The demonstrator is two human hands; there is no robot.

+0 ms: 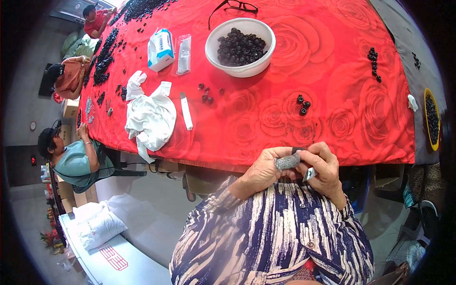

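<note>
My left hand (261, 168) and my right hand (325, 171) meet at the table's near edge, in front of my striped shirt. A grey fabric wrap (287, 162) covers a digit of the left hand. A small black part (297, 150) is pinched at the fingertips of my left hand, close to the right fingers. Closed in my right hand is a small flat piece (309, 174), pale and shiny; its kind cannot be made out. Beyond the hands, several small black round parts (303, 105) with holes lie on the red cloth.
A white bowl (216, 64) holds more black parts. Nearby lie a white-handled cutter (186, 114), a white cloth (149, 116), a tissue pack (161, 50), a clear case (183, 54) and glasses (237, 5). A yellow tray (426, 118) stands right. Three people sit along the left side.
</note>
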